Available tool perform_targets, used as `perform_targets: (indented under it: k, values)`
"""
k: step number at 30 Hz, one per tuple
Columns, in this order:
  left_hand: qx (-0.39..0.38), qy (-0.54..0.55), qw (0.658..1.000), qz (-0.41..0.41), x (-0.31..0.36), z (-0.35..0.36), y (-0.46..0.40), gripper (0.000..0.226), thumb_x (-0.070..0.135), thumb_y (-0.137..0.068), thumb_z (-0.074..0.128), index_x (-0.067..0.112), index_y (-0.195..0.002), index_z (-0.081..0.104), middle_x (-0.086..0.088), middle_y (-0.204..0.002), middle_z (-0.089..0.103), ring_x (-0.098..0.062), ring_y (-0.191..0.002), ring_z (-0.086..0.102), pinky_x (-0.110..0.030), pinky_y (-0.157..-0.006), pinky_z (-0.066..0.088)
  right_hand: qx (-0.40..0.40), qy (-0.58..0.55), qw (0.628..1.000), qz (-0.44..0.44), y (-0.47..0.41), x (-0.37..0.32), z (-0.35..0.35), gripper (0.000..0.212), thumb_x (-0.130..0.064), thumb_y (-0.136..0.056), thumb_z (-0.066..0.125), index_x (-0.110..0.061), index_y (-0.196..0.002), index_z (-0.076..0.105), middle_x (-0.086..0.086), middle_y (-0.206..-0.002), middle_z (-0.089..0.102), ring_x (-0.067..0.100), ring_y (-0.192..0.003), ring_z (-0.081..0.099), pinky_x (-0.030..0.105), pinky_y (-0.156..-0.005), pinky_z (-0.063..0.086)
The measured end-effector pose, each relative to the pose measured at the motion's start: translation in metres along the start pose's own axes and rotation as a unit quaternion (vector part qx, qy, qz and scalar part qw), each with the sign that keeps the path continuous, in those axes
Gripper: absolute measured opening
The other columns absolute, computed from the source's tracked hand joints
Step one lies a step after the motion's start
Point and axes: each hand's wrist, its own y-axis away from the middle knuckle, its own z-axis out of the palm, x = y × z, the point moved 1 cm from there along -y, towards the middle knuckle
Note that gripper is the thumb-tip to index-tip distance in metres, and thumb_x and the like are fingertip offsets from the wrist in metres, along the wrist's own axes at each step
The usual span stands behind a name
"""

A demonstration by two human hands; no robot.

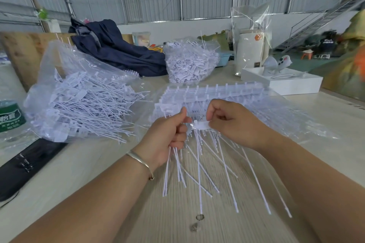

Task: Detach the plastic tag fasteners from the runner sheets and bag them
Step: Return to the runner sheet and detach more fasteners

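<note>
Hands meet over table (207,229): left hand (167,136) fisted round a bundle of fasteners (177,171), right hand (231,122) pinching one fastener head (201,124). Runner sheets (215,92) just beyond the grip; filled bag (79,94) leftward. Green-labelled bottle (10,116) far left, print probably Chinese, blurred.

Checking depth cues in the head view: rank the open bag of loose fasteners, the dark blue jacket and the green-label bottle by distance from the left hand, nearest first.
From the left hand:
1. open bag of loose fasteners, just to its left on the table.
2. green-label bottle, farther left at the table's edge.
3. dark blue jacket, heaped at the back of the table behind the bag.
</note>
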Motion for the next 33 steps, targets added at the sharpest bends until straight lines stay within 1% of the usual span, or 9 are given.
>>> perform_targets:
  k: [5,10,14,17,20,25,28,31,33]
  values:
    - [-0.06,-0.066,0.996,-0.002,-0.001,0.001,0.004,0.029,0.029,-0.076,0.079,0.024,-0.054,0.061,0.009,-0.053,0.027,-0.005,-0.039,0.021,-0.016,-0.033,0.02,-0.035,0.005,0.999,-0.036,0.001,-0.002,0.001,0.008,-0.007,-0.091,0.06,-0.013,-0.088,0.056,0.014,-0.07,0.054,0.012,-0.058,0.043,0.028,-0.059,0.037]
    - [0.003,-0.041,0.999,0.024,-0.001,-0.001,0.002,0.013,0.013,-0.084,0.073,0.009,-0.09,0.063,0.01,-0.047,0.029,-0.005,-0.035,0.021,-0.014,-0.033,0.019,-0.023,0.05,0.998,-0.039,-0.002,0.002,-0.007,0.012,-0.024,-0.088,0.069,-0.018,-0.093,0.059,0.0,-0.07,0.055,0.006,-0.059,0.045,0.022,-0.059,0.036]
    - [-0.004,-0.006,1.0,0.019,0.004,-0.003,0.003,0.007,0.013,-0.084,0.072,0.011,-0.079,0.067,0.009,-0.051,0.025,-0.004,-0.035,0.02,-0.015,-0.031,0.018,-0.004,0.015,1.0,0.006,-0.004,0.009,-0.016,0.021,-0.032,-0.089,0.067,-0.012,-0.085,0.063,0.021,-0.071,0.058,0.017,-0.061,0.049,0.029,-0.064,0.04]
    - [-0.076,0.047,0.996,0.001,0.006,-0.001,0.006,0.025,0.017,-0.083,0.07,0.02,-0.061,0.059,0.01,-0.052,0.023,-0.003,-0.036,0.018,-0.014,-0.031,0.016,-0.013,-0.063,0.998,0.024,0.0,0.002,-0.013,0.03,-0.036,-0.088,0.066,-0.009,-0.077,0.064,0.015,-0.067,0.053,0.015,-0.061,0.045,0.029,-0.067,0.038]
    - [-0.204,0.139,0.969,-0.011,0.009,0.002,0.014,0.027,0.021,-0.083,0.067,0.02,-0.063,0.049,0.01,-0.05,0.027,-0.002,-0.034,0.021,-0.014,-0.034,0.014,-0.023,-0.199,0.98,0.005,0.004,-0.013,-0.013,0.031,-0.036,-0.077,0.065,-0.005,-0.076,0.063,0.029,-0.073,0.05,0.012,-0.057,0.043,0.017,-0.058,0.037]
    - [-0.34,0.195,0.919,-0.05,0.007,0.011,0.022,0.029,0.02,-0.07,0.085,0.014,-0.067,0.056,0.009,-0.052,0.024,-0.003,-0.037,0.018,-0.013,-0.033,0.018,-0.065,-0.297,0.952,-0.031,0.007,-0.027,-0.01,0.016,-0.021,-0.073,0.065,-0.008,-0.072,0.056,0.001,-0.057,0.05,0.005,-0.048,0.043,0.012,-0.049,0.035]
    - [-0.329,0.225,0.914,-0.072,0.003,0.011,0.019,0.045,0.013,-0.06,0.09,0.012,-0.084,0.051,0.007,-0.057,0.026,-0.002,-0.037,0.023,-0.012,-0.031,0.02,-0.064,-0.277,0.958,-0.031,0.007,-0.025,-0.01,0.019,-0.02,-0.073,0.066,-0.003,-0.077,0.057,0.001,-0.058,0.053,0.006,-0.05,0.045,0.013,-0.052,0.037]
    - [-0.252,0.199,0.945,-0.067,0.001,0.01,0.015,0.039,0.015,-0.067,0.081,0.012,-0.096,0.055,0.008,-0.078,0.02,0.0,-0.039,0.026,-0.011,-0.031,0.018,-0.033,-0.204,0.978,-0.016,0.004,-0.019,-0.008,0.016,-0.015,-0.081,0.07,-0.002,-0.081,0.061,0.004,-0.06,0.055,0.008,-0.053,0.049,0.019,-0.057,0.04]
    - [-0.198,0.169,0.964,-0.054,0.001,0.008,0.011,0.031,0.017,-0.073,0.071,0.011,-0.1,0.055,0.008,-0.077,0.034,0.0,-0.038,0.028,-0.011,-0.031,0.018,0.016,-0.153,0.988,-0.008,0.002,-0.015,-0.007,0.014,-0.013,-0.085,0.071,-0.005,-0.077,0.062,0.005,-0.059,0.054,0.008,-0.053,0.05,0.017,-0.057,0.04]
